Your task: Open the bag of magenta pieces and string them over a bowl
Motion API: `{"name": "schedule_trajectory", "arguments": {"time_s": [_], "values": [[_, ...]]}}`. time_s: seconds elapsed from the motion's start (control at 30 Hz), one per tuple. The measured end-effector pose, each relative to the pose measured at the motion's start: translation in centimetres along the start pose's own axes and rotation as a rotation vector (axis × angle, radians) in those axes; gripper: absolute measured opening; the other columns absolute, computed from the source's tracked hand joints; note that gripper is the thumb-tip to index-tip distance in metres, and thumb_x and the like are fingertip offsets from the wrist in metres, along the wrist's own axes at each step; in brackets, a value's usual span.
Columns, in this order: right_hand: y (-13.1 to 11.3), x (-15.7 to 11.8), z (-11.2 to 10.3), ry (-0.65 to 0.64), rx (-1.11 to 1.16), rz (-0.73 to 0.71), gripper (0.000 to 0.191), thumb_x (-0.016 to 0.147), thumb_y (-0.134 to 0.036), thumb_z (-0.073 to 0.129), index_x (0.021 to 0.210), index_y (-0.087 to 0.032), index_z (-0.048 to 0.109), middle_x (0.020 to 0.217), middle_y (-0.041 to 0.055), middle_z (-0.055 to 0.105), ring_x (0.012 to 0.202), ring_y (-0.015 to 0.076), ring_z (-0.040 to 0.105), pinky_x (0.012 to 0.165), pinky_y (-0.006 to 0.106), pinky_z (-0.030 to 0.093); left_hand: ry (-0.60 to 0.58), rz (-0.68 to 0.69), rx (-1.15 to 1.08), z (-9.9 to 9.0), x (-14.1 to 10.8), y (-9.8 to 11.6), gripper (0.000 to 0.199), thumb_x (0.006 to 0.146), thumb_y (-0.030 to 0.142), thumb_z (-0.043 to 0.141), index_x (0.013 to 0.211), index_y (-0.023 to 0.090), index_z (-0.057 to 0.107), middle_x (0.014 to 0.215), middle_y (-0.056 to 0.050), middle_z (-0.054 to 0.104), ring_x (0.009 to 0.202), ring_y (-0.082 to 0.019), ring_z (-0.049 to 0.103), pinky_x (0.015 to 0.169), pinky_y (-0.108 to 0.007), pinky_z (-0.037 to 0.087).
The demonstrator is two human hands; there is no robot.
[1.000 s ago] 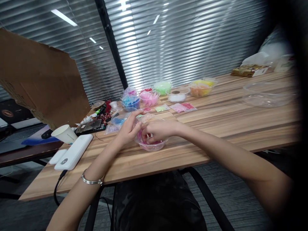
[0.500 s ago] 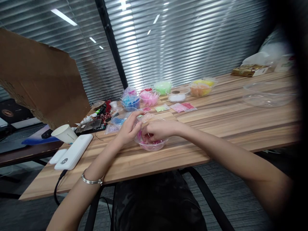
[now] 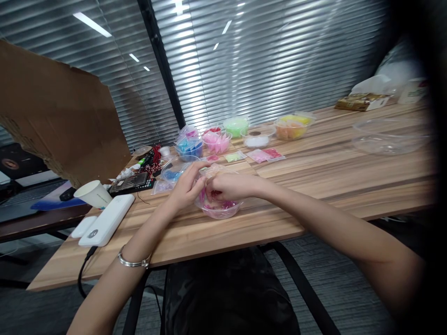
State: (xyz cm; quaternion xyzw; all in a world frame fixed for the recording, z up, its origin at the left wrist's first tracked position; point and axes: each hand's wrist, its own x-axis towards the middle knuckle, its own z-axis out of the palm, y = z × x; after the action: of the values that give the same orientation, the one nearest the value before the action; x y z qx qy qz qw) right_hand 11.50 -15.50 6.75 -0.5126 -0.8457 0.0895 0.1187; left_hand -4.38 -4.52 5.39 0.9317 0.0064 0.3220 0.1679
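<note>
A round clear plastic bowl [image 3: 221, 213] with pink and magenta contents stands on the table in front of me. My left hand [image 3: 188, 187] is at the bowl's left side, its thumb and fingers curved over the rim and holding it. Over the bowl, my right hand [image 3: 231, 186] has its fingers curled down toward the magenta pieces inside. Its fingertips are partly hidden, and anything pinched in them is too small to tell. Just behind is a clear bowl with blue contents [image 3: 172, 175].
Bowls of blue [image 3: 189, 148], pink [image 3: 217, 142], green [image 3: 236, 126], white [image 3: 257, 139] and orange-yellow [image 3: 292, 128] items line the back. Small pink packets [image 3: 260, 156] lie before them. A paper cup [image 3: 93, 194] and white power bank [image 3: 107, 221] stand left.
My right hand has lifted and shifted very slightly over the bowl, showing more of the magenta contents. My left hand stays at the rim.
</note>
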Motion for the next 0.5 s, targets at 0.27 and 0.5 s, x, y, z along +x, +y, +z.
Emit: {"name": "schedule_trajectory", "arguments": {"time_s": [0.27, 0.5], "values": [[0.38, 0.1, 0.44, 0.059, 0.016, 0.009, 0.015, 0.079, -0.008, 0.052, 0.065, -0.013, 0.056, 0.062, 0.0, 0.053, 0.057, 0.0096, 0.039, 0.054, 0.026, 0.026, -0.005, -0.002, -0.004, 0.01, 0.0, -0.07, 0.039, 0.095, 0.04, 0.036, 0.126, 0.019, 0.047, 0.122, -0.011, 0.056, 0.114, -0.024, 0.052, 0.099, -0.041, 0.041], [0.85, 0.46, 0.88, 0.231, 0.099, 0.021, 0.017, 0.085, -0.012, 0.05, 0.071, -0.014, 0.06, 0.069, 0.0021, 0.058, 0.061, 0.0107, 0.046, 0.059, 0.026, 0.031, 0.008, 0.003, -0.01, -0.08, -0.02, 0.07, 0.037, 0.096, 0.039, 0.036, 0.126, 0.02, 0.047, 0.122, -0.01, 0.056, 0.113, -0.023, 0.053, 0.1, -0.041, 0.041]]}}
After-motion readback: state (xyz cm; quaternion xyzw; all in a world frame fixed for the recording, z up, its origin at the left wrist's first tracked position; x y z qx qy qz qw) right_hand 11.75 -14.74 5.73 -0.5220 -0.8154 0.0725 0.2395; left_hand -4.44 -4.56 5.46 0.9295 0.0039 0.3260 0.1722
